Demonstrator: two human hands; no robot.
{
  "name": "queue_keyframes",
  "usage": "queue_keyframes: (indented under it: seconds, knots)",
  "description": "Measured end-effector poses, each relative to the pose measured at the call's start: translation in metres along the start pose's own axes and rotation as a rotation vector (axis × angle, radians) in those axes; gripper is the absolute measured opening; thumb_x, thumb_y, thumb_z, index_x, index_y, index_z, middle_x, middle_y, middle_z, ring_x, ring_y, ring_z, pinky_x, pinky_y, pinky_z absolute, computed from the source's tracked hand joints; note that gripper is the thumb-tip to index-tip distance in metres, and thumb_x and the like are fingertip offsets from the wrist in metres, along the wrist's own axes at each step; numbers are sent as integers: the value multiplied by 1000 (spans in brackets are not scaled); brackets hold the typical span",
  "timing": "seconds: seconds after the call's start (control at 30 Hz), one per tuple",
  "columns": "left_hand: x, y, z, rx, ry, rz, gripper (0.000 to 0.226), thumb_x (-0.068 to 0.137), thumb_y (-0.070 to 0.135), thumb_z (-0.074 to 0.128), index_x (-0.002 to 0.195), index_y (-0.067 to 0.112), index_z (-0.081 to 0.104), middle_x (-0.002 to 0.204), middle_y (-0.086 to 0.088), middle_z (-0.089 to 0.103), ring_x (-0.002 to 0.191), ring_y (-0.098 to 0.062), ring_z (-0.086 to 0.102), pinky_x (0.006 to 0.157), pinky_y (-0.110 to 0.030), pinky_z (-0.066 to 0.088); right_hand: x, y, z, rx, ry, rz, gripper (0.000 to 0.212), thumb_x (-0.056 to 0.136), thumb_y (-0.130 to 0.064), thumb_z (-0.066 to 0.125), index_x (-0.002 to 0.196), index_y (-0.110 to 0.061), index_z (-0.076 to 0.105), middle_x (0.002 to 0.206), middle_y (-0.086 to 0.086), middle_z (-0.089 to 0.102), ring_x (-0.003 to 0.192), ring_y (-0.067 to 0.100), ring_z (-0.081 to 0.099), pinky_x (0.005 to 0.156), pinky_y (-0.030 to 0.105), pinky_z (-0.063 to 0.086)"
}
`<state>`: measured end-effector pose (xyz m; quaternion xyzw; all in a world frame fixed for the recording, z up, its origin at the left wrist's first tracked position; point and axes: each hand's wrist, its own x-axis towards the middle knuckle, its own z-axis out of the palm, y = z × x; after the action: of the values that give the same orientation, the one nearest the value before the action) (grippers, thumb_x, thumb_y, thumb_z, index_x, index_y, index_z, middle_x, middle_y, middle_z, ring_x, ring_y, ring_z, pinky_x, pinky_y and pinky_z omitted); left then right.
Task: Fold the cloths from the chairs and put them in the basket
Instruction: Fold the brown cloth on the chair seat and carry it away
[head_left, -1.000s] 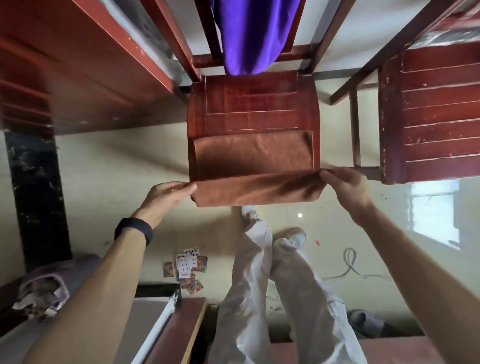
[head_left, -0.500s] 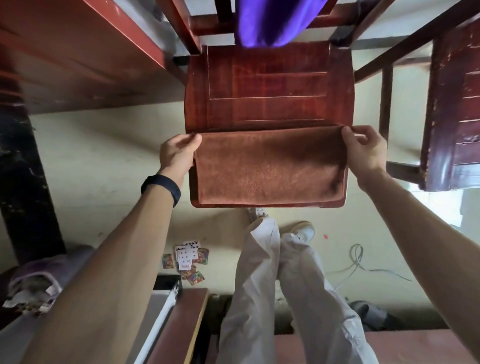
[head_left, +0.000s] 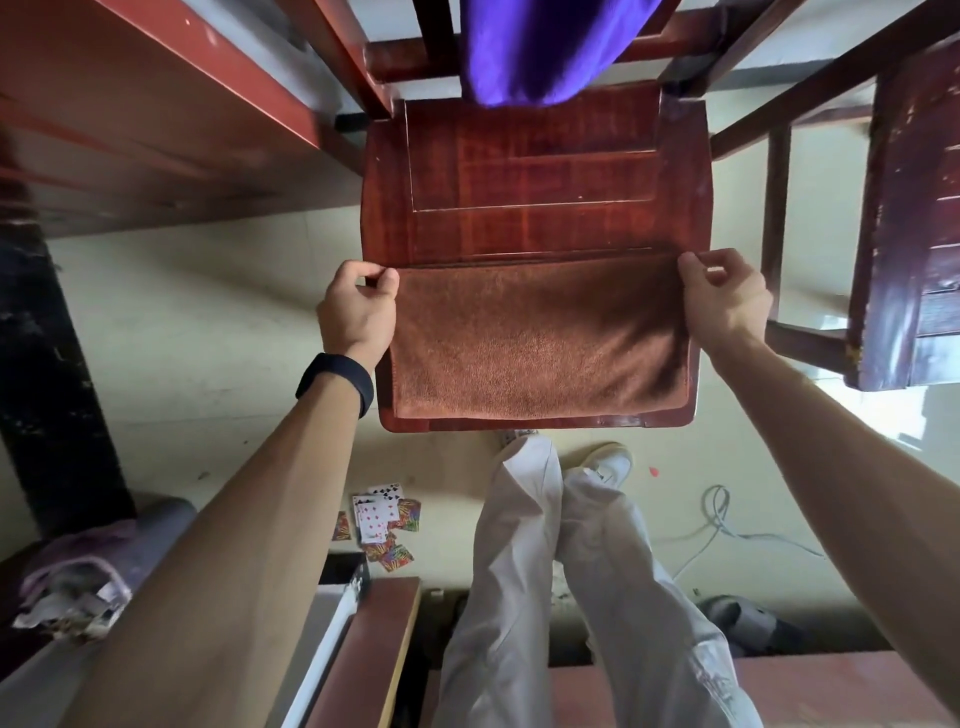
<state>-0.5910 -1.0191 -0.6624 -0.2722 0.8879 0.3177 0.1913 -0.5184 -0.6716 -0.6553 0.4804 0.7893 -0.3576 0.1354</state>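
A brown cloth (head_left: 540, 338) lies folded flat on the front half of a red wooden chair seat (head_left: 535, 176). My left hand (head_left: 358, 306) pinches the cloth's far left corner. My right hand (head_left: 724, 296) pinches its far right corner. A purple cloth (head_left: 545, 47) hangs over the back of the same chair, above the seat. No basket is in view.
A second dark red chair (head_left: 914, 234) stands to the right. A red table edge (head_left: 171, 109) runs along the upper left. Playing cards (head_left: 382, 525) and a white cable (head_left: 727, 525) lie on the pale floor by my legs. A desk edge (head_left: 374, 644) is below.
Both hands carried the cloth's near edge up from the seat's front and laid it over the far edge, folding the cloth in half. The fingers now pinch the far corners.
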Motion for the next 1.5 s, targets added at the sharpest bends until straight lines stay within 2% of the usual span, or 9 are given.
queue_keyframes:
  seconds: [0.23,0.6,0.73,0.8,0.9,1.03,1.2,1.37,1.5]
  knots:
    - [-6,1,7,89,51,41,20,95,46,53,104,29,59,74,12,59,75,-19,59,66,-27,44,4,3,12,-241,53,-153,34,100,-38,45,110,-8,59,112,21,68,108,42,59,89,39,42]
    - [6,6,12,166,73,-12,30,95,49,49,104,22,55,84,3,61,77,-24,58,66,-30,40,2,2,17,-279,107,-190,32,101,-36,45,109,-7,54,111,25,64,107,44,56,87,42,37]
    - [-12,2,11,365,182,223,42,91,54,47,114,20,53,109,-9,63,98,-33,59,72,-39,43,-19,2,21,-255,191,-176,41,96,-42,48,114,-6,51,118,22,56,113,41,50,95,44,34]
    - [-33,-7,17,508,283,465,49,91,53,49,126,19,54,126,-11,57,107,-32,53,84,-43,41,-40,3,28,-363,310,-319,41,94,-42,51,118,-9,53,121,19,53,112,36,47,94,44,31]
    - [-65,-21,44,604,142,741,62,92,56,48,144,23,45,155,-5,39,133,-31,43,106,-52,28,-75,6,51,-475,221,-615,44,97,-43,46,130,-14,54,144,12,48,131,31,42,105,48,33]
    - [-70,-30,74,651,30,724,71,92,65,37,156,37,23,167,2,13,153,-32,7,117,-63,6,-74,14,81,-612,13,-765,62,100,-58,38,156,-34,31,168,4,19,155,25,13,120,57,13]
    - [-36,-53,70,714,47,831,74,92,71,32,157,40,14,167,2,5,153,-33,2,117,-64,3,-25,52,69,-742,27,-923,69,98,-71,31,159,-41,17,170,2,10,157,18,2,122,59,5]
    - [-34,-46,64,667,38,818,70,95,63,35,154,25,27,166,3,13,153,-29,6,119,-62,3,-31,59,67,-708,109,-770,70,97,-72,32,159,-44,16,170,-1,9,157,20,4,121,60,-3]
    - [-20,6,64,795,-88,1034,67,95,58,40,156,33,25,167,-2,12,154,-27,7,120,-60,6,-77,91,49,-612,20,-496,71,98,-68,30,160,-39,11,170,0,5,157,20,-1,119,68,3]
